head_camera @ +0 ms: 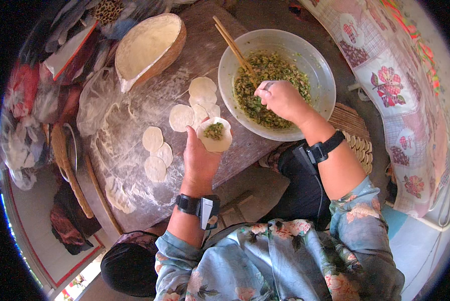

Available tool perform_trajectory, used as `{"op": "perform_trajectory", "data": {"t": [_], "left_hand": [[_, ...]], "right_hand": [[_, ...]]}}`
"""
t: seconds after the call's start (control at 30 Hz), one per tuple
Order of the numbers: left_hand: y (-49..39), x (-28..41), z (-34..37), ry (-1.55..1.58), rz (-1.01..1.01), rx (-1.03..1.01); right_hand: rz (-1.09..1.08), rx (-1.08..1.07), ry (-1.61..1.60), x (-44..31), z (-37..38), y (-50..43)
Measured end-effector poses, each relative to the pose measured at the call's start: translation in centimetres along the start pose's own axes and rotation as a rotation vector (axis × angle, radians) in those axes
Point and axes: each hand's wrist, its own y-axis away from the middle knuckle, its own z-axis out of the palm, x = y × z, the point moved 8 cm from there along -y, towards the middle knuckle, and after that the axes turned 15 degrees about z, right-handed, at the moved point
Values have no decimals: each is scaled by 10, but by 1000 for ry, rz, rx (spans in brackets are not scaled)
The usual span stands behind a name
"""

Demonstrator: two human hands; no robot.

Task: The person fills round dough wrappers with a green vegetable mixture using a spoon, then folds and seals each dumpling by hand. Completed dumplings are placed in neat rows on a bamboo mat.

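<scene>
On my left hand (202,154) lies a round dough wrapper (214,145) with a small mound of chopped green filling (213,131) at its middle; my thumb is at its left edge. My right hand (279,98) is over the large plastic bowl (328,94), its fingers curled above the filling mixture (262,113). Whether it grips a utensil is hidden. A pair of wooden chopsticks (234,45) leans on the bowl's far left rim, tips in the mixture. More flat wrappers (181,117) lie partly overlapping beyond my left hand, with several others (155,169) to its left.
Flour dusts the wooden board (194,41). A gourd-like scoop of flour (176,47) rests at the far left, near plastic bags (93,101). A thin wooden rod (100,192) lies along the left edge. Right of the bowl, formed dumplings (360,148) sit in rows on a ridged tray (347,120).
</scene>
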Motion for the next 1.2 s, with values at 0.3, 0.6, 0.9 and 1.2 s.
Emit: {"op": "perform_trajectory", "data": {"t": [0.3, 0.6, 0.9, 1.2], "left_hand": [[-6, 15, 38, -47, 81, -151], [-42, -1, 95, -299, 206, -379], [-52, -15, 104, 3, 81, -236], [-39, -11, 119, 38, 87, -255]], "right_hand": [[353, -203, -705, 50, -27, -5], [-110, 191, -669, -32, -82, 50], [-336, 391, -362, -65, -89, 68], [-116, 215, -721, -46, -77, 53]]}}
